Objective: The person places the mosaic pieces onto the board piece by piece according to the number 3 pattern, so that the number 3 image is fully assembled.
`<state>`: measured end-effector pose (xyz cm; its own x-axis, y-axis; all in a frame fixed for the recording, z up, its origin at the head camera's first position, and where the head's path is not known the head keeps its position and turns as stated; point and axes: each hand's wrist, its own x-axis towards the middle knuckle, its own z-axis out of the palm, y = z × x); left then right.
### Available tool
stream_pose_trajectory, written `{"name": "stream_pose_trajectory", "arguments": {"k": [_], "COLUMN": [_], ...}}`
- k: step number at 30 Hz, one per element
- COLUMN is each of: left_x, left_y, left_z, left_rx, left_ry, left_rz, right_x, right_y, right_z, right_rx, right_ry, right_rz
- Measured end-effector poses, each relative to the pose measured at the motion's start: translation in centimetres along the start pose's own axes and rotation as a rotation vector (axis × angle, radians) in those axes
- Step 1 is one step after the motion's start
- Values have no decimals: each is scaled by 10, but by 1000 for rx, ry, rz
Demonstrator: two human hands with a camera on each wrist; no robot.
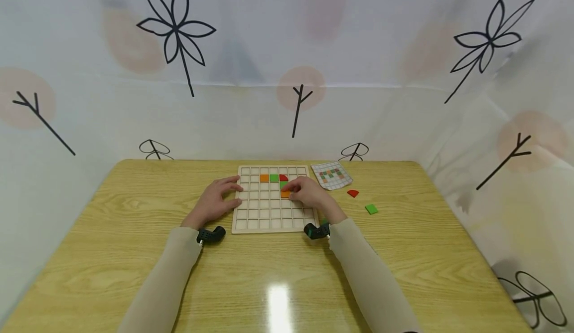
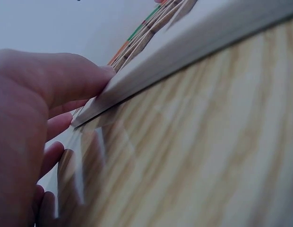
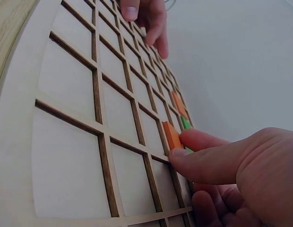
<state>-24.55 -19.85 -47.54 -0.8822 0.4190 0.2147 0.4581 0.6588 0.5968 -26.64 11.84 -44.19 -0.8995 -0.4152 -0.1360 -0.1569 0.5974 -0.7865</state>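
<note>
Brace the grid board [image 1: 242,214] lightly with the left hand [image 1: 214,202], fingers apart at its left edge. The right hand [image 1: 310,193] pinches the nearer orange tile [image 1: 284,194] just right of centre: square it to its cell (a tilted tile would likely catch), then press flat without nudging the green tile [image 1: 282,185] just beyond.
</note>
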Motion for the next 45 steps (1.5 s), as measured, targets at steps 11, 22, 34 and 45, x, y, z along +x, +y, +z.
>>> {"name": "stream_pose_trajectory", "arguments": {"k": [11,22,34,45], "left_x": [-3,-3,0,1], "left_y": [-2,-3,-3,-2], "left_z": [5,6,4,2], "left_rx": [-6,-3,0,4], "left_ry": [5,11,11,9], "left_rz": [1,11,22,15], "right_x": [-7,-17,-43,-74], "right_y": [0,7,22,40], "right_z": [-2,-8,-29,-40], "right_rx": [62,114,54,2], "right_ry": [0,77,162,143], "right_rz": [1,-15,-34,-120]}}
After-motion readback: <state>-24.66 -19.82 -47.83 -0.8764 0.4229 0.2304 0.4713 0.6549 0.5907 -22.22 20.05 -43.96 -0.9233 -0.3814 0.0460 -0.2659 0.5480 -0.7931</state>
